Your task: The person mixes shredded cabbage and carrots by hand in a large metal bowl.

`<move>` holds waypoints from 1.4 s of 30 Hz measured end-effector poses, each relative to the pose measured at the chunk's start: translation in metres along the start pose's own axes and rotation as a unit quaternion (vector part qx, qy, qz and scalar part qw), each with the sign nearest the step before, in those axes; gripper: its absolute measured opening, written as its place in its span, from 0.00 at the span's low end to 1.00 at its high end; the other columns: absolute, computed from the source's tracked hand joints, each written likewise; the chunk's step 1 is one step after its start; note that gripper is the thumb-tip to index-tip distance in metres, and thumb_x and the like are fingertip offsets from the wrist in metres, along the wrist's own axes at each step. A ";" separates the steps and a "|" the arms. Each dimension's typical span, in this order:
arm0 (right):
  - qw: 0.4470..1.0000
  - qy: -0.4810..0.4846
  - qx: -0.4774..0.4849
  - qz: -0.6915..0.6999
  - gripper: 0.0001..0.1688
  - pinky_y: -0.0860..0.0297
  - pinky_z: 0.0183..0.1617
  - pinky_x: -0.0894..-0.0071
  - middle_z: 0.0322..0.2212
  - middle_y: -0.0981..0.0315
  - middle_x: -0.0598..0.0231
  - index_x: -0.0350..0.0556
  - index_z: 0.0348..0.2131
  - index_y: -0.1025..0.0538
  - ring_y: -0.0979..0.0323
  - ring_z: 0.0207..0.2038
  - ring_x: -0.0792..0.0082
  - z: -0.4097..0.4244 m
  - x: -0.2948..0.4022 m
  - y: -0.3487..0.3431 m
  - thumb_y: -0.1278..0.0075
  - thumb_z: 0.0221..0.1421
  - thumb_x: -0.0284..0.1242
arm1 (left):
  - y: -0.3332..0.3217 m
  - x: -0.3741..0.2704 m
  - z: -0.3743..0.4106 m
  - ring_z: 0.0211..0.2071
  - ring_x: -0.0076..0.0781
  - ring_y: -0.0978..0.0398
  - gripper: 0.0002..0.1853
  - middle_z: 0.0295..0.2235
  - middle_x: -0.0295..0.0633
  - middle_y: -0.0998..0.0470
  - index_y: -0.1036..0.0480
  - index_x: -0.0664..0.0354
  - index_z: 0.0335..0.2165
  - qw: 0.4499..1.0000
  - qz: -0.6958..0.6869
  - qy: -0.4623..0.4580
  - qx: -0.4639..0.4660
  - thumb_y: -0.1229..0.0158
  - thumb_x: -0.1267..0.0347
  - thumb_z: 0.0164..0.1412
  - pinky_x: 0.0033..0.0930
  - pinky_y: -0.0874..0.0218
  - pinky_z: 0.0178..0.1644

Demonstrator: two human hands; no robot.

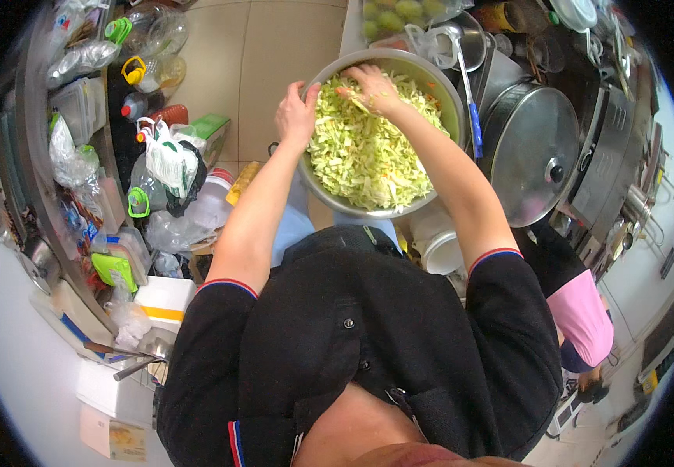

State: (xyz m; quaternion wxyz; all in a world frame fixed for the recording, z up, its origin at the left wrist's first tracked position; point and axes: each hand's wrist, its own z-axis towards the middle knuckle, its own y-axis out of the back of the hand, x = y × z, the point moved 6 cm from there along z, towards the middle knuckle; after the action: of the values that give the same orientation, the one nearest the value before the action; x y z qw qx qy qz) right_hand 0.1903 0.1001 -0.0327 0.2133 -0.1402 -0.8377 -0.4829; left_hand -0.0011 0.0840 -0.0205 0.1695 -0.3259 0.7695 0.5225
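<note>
A large round metal basin (456, 111) in front of me holds a heap of shredded cabbage (372, 152) with a few orange bits, perhaps carrot. My left hand (297, 114) grips the basin's left rim, thumb at the edge. Inside the basin, my right hand (372, 90) rests on the shreds near the far side; its fingers are partly spread and partly sunk in the cabbage, with pieces stuck to the skin. Whether it grasps any shreds cannot be told.
A wide pan with a glass lid (535, 154) and a blue-handled ladle (475, 128) lie right of the basin. A white bucket (443, 252) stands below it. Plastic bottles (156, 73) and bags crowd the left. Another person in pink (582, 315) is at the lower right.
</note>
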 end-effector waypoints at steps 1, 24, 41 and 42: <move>0.999 -0.007 0.040 -0.029 0.45 0.39 0.55 0.51 0.44 0.32 0.42 0.50 0.52 0.32 0.35 0.50 0.45 0.010 0.007 -0.008 0.62 0.50 0.65 | 0.000 -0.001 0.001 0.40 0.54 0.26 0.33 0.37 0.53 0.23 0.32 0.59 0.46 1.000 0.003 -0.002 -0.003 0.58 0.40 0.59 0.48 0.36 0.43; 0.983 -0.168 0.006 -0.070 0.25 0.37 0.50 0.46 0.38 0.27 0.51 0.47 0.36 0.24 0.32 0.45 0.53 0.001 -0.026 -0.038 0.56 0.53 0.48 | -0.008 -0.012 0.002 0.39 0.52 0.26 0.29 0.36 0.51 0.23 0.31 0.57 0.45 1.000 -0.025 -0.001 0.016 0.51 0.44 0.58 0.46 0.36 0.40; 0.992 -0.034 -0.062 -0.108 0.26 0.40 0.51 0.43 0.44 0.35 0.53 0.48 0.41 0.27 0.39 0.49 0.55 -0.063 -0.025 -0.048 0.46 0.45 0.43 | -0.015 -0.004 0.004 0.39 0.52 0.25 0.29 0.36 0.52 0.22 0.30 0.57 0.44 0.999 -0.029 -0.011 0.013 0.51 0.45 0.59 0.46 0.35 0.41; 0.995 -0.038 -0.065 -0.058 0.25 0.41 0.54 0.44 0.45 0.34 0.51 0.46 0.42 0.26 0.39 0.51 0.56 -0.058 -0.030 -0.049 0.47 0.47 0.43 | -0.015 -0.006 0.003 0.39 0.51 0.25 0.29 0.36 0.52 0.22 0.30 0.58 0.44 0.999 -0.031 -0.015 0.013 0.52 0.44 0.59 0.45 0.35 0.41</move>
State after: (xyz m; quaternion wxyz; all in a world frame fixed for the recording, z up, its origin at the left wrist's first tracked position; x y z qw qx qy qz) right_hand 0.2078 0.0246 -0.0588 0.1436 -0.1233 -0.8185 -0.5424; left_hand 0.0138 0.0851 -0.0286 0.2010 -0.3393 0.7631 0.5120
